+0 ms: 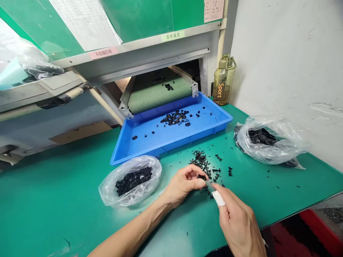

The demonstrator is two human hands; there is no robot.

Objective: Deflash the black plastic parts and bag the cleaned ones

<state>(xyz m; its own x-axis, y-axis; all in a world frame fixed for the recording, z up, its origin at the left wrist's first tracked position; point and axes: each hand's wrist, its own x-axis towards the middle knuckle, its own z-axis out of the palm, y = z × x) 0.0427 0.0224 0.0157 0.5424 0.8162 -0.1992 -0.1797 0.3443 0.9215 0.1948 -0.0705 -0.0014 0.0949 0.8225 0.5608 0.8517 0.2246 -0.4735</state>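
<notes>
Nearest, the right hand [239,216], a white wrap [218,198] at one of its digits, has its fingertips brought together; they seem to pinch a thin pale strip [209,184], perhaps a blade, though it is too small to be sure. Just beyond, the left hand [184,184] is curled nearly closed, thumb and forefinger gripping a small black part [201,176]. That part sits between the two hands, just above the green table [66,200], its edge meeting or nearly meeting the strip.

The step in hand looks like close work on this one part, likely trimming or picking at its edge. The next move seems to call for a firm left pinch and a small, controlled push from the right, clear of the left fingertips.

The part looks dark, smooth and rounded, mostly hidden by the fingers; its finish is hard to judge.

Behind it lie loose black scraps [199,159], thin and stick-like, some branched. A clear bag [105,189] of black pieces stands open at the left, another bag [292,141] at the right. Farther off, a blue tray [166,140] holds scattered black pieces [175,117] under the end of a green belt [160,98].
</notes>
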